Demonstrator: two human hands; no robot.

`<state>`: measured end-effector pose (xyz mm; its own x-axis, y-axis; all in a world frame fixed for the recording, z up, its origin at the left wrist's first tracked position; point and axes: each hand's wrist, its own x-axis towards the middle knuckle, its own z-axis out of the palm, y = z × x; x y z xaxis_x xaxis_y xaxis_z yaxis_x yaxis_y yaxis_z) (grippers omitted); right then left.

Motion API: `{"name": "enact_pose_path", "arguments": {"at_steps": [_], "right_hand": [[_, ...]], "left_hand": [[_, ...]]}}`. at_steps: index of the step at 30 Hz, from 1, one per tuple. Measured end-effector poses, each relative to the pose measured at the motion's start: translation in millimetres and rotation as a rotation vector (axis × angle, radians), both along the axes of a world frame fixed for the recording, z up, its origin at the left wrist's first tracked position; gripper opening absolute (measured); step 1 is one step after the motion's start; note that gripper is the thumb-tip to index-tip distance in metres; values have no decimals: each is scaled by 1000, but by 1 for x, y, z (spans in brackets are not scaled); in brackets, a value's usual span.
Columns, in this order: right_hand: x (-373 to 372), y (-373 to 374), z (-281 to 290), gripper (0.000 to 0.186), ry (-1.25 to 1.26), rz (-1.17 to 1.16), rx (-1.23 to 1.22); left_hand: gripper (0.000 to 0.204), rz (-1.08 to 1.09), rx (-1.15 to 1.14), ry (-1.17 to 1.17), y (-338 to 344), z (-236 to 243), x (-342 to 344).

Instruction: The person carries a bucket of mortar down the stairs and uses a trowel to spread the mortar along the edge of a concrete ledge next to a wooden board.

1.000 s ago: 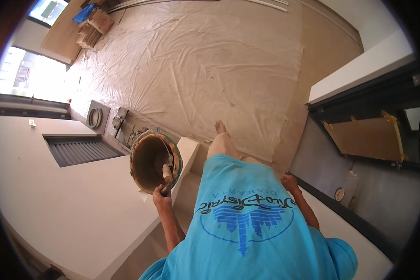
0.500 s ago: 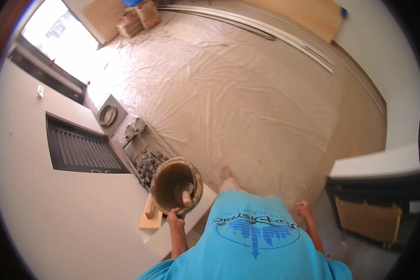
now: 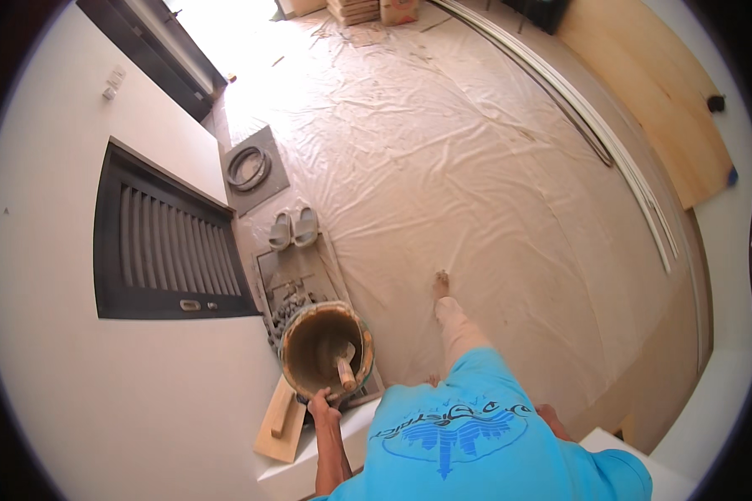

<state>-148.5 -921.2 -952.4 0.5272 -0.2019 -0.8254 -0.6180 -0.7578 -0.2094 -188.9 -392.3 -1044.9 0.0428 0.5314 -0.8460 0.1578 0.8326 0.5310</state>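
Observation:
My left hand (image 3: 324,402) grips the rim of a stained, mortar-crusted bucket (image 3: 301,342), with a wooden-handled tool (image 3: 345,371) lying inside it. Two wooden boards (image 3: 277,422) lie just behind that hand on a pale ledge (image 3: 276,480). My right hand (image 3: 547,412) hangs beside my blue shirt, mostly hidden by it, so its fingers cannot be made out. My bare foot (image 3: 441,284) is on plastic sheeting ahead of the bucket.
Grey sandals (image 3: 305,230), rubble (image 3: 284,321) and coiled rings (image 3: 251,169) lie along the left wall by a louvred door (image 3: 171,242). Plastic sheeting (image 3: 401,159) covers the floor. Long white trims (image 3: 652,221) and a plywood panel (image 3: 643,83) are at right; stacked bags (image 3: 351,10) are at the back.
I have moved forward and my view has swung, bringing the louvred door and sandals closer. The bucket stays in my left hand; my right hand is now more hidden by the shirt.

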Motion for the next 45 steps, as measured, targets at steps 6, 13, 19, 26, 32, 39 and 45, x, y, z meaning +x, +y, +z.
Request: {"name": "enact_pose_path", "arguments": {"at_steps": [6, 13, 19, 26, 32, 39, 45], "right_hand": [[253, -40, -176, 27, 10, 1146, -44], [651, 288, -58, 31, -702, 869, -3], [798, 481, -2, 27, -768, 709, 465], [779, 439, -124, 24, -262, 1125, -9], [753, 455, -59, 24, 31, 867, -65], [934, 548, -104, 20, 72, 858, 32], [1211, 732, -71, 24, -406, 979, -9]], "left_hand": [[31, -479, 591, 111, -5, -35, 8], [60, -708, 449, 507, 9, -22, 70], [57, -593, 341, 484, 88, -26, 195], [54, -536, 318, 434, 211, -13, 321], [52, -489, 333, 434, 319, -10, 425], [49, -523, 382, 476, 427, -6, 578], [47, -590, 431, 485, 504, 15, 697]]}}
